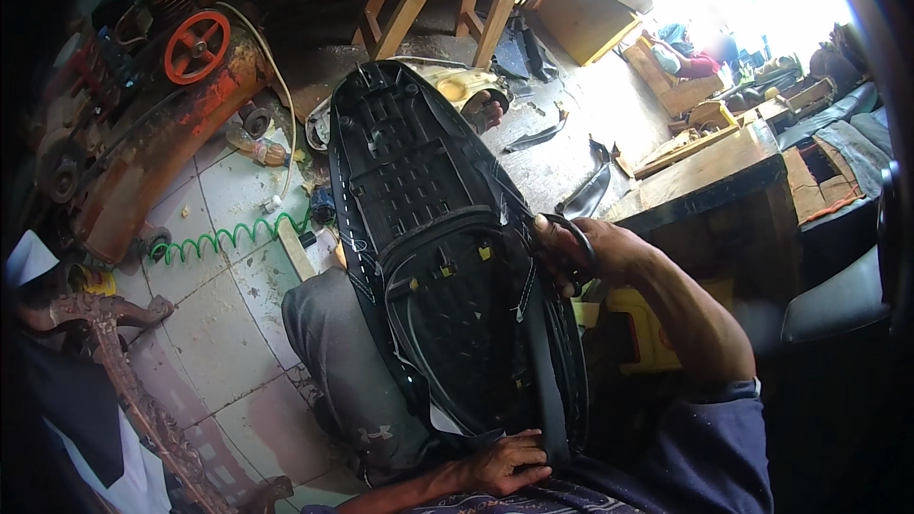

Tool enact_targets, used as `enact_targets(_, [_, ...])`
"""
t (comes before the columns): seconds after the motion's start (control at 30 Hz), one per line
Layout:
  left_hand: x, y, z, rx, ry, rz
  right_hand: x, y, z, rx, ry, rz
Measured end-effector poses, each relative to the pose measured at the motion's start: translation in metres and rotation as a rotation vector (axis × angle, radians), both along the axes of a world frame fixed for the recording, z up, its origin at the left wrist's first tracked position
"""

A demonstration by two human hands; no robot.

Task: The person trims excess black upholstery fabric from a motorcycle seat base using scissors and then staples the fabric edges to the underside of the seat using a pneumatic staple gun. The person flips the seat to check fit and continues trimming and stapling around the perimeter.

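Note:
A long black motorcycle seat (443,324) lies upside down across my lap, its ribbed plastic base facing up. Black cover material (554,381) wraps over its rim, with white stitching along the edges. At the seat's near end, my left hand (505,464) has its fingers bent over the edge of the cover. My right hand (600,252) is closed round the dark loop handle of scissors (585,246), at the seat's right edge. The blades point up along that edge and are hard to make out against the black. My grey-clad left knee (333,362) supports the seat's left side.
A rusty air compressor (171,152) with a red wheel stands at left, near a green coiled hose (228,240). Ahead are a wooden stool (447,0) and black scraps (586,181). A cluttered low wooden bench (705,176) runs along the right; another person (700,62) is beyond.

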State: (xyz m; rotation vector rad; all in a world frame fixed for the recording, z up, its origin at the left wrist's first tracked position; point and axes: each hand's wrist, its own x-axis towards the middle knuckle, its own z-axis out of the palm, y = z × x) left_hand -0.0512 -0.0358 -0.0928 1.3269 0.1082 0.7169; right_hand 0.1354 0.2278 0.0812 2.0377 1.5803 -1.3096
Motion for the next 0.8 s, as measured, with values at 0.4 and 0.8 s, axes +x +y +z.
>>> enact_targets(0.4, [-0.004,0.003,-0.008,0.034,-0.008,-0.046,-0.008,0.013,-0.002,0.079,0.026,0.005])
enact_targets(0.8, [0.004,0.005,-0.001,0.215,-0.160,0.028,-0.021,0.061,-0.026,0.257,0.089,0.078])
